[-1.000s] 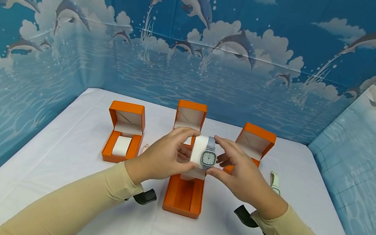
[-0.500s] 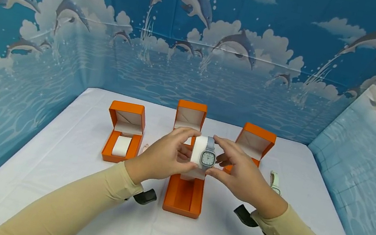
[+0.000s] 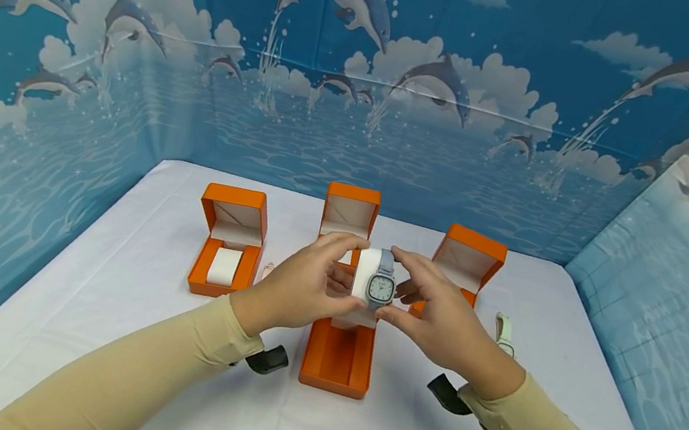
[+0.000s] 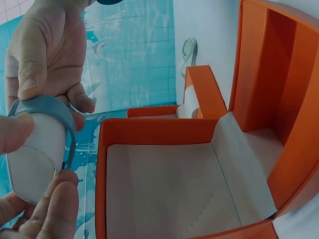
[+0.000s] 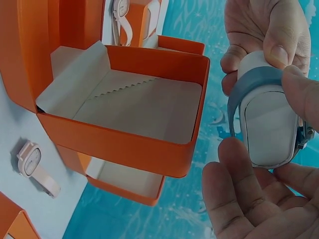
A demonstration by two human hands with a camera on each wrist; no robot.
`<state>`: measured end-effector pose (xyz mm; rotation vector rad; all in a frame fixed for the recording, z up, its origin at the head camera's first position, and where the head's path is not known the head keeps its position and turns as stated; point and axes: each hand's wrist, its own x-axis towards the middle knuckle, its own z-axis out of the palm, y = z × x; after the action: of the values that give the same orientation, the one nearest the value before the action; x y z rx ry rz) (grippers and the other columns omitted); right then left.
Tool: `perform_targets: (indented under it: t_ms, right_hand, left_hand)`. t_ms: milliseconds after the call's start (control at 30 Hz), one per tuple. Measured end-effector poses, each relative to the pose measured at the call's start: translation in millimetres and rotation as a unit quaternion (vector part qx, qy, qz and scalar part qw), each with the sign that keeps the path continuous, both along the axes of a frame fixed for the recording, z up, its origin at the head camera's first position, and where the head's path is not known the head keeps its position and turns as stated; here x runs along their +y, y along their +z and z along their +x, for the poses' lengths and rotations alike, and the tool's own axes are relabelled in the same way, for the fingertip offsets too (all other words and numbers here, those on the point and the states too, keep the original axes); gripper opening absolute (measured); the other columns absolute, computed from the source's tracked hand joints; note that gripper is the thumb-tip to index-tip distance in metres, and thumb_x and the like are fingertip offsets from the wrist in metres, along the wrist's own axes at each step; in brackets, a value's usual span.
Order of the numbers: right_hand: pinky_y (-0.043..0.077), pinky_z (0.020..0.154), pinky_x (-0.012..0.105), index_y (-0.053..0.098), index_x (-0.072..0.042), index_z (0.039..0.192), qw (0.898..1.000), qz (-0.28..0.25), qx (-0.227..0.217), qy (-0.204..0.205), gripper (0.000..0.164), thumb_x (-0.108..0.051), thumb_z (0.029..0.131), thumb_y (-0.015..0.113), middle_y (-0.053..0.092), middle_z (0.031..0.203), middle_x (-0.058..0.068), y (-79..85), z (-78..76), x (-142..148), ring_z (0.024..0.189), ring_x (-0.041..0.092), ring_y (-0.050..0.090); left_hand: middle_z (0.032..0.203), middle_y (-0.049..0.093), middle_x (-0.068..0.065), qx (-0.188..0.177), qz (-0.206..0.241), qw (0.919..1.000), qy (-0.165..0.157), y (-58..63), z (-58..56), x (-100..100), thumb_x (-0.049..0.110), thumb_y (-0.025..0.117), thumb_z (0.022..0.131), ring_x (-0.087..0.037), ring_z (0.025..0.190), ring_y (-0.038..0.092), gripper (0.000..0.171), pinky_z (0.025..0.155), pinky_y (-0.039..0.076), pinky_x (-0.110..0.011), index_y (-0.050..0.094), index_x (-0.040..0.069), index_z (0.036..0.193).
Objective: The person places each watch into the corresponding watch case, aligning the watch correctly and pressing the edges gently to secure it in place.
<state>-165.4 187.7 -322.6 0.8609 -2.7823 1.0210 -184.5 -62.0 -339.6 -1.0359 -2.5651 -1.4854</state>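
Observation:
My left hand pinches a white watch cushion between thumb and fingers, above the table. Round the cushion's right part goes a wristwatch with a blue-grey strap and a squarish pale dial. My right hand grips the watch from the right, its thumb on the strap in the right wrist view. The cushion's flat white end shows there, with the metal buckle beside it. Below the hands stands an opened orange watch box, its inner compartment bare; the hands partly cover its lid.
Three more opened orange boxes stand behind: the left box with a white cushion, the middle box and the right box. A pale green watch lies at right, a pink watch at left. Black wrist devices hang beneath the sleeves.
The watch sits very slightly further left on the cushion than a second ago. Both hands keep their grips, and the boxes stay in place.

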Motion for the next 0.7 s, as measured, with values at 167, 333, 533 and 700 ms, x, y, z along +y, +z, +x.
perform_targets:
  t_ms: [167, 333, 533, 700]
  right_hand:
    - [0.061, 0.09, 0.04, 0.038, -0.01, 0.163, 1.0, -0.001, 0.008, 0.004, 0.085, -0.02, 0.092, 0.083, 0.048, 0.158, 0.011, -0.1, -0.5, -0.7, 0.109, 0.019, 0.069]
    - [0.061, 0.09, 0.04, 0.039, -0.01, 0.163, 1.0, -0.004, 0.015, 0.006, 0.085, -0.021, 0.092, 0.084, 0.049, 0.158, 0.01, -0.5, -0.9, -0.6, 0.108, 0.018, 0.068]
    - [0.062, 0.087, 0.036, 0.039, -0.01, 0.163, 1.0, -0.009, 0.014, 0.009, 0.083, -0.022, 0.093, 0.083, 0.049, 0.157, 0.011, -0.9, -0.6, -0.6, 0.109, 0.019, 0.068]
    - [0.062, 0.088, 0.04, 0.038, -0.011, 0.163, 1.0, -0.011, 0.007, 0.01, 0.084, -0.023, 0.093, 0.083, 0.048, 0.157, 0.011, -0.4, -0.8, -1.4, 0.11, 0.02, 0.068]
  left_hand:
    - [0.161, 0.041, -0.008, -0.003, 0.0, 1.0, -0.001, 0.7, 0.4, -0.9, 0.014, 0.082, 0.093, -0.014, 0.103, 0.073, 0.077, 0.089, 0.062, -0.023, 0.042, 0.009, 0.158]
    - [0.16, 0.041, -0.008, 0.0, 0.001, 1.0, -0.003, 1.2, 0.1, -1.3, 0.014, 0.082, 0.093, -0.014, 0.103, 0.073, 0.077, 0.09, 0.061, -0.022, 0.041, 0.01, 0.158]
    - [0.161, 0.041, -0.008, -0.005, 0.004, 1.0, -0.008, 1.3, 0.2, -0.7, 0.013, 0.082, 0.093, -0.015, 0.104, 0.073, 0.076, 0.091, 0.063, -0.028, 0.042, 0.01, 0.158]
    - [0.16, 0.042, -0.007, -0.002, 0.005, 1.0, -0.007, 1.6, 0.2, -0.9, 0.013, 0.082, 0.093, -0.016, 0.105, 0.073, 0.076, 0.09, 0.062, -0.026, 0.042, 0.009, 0.158]
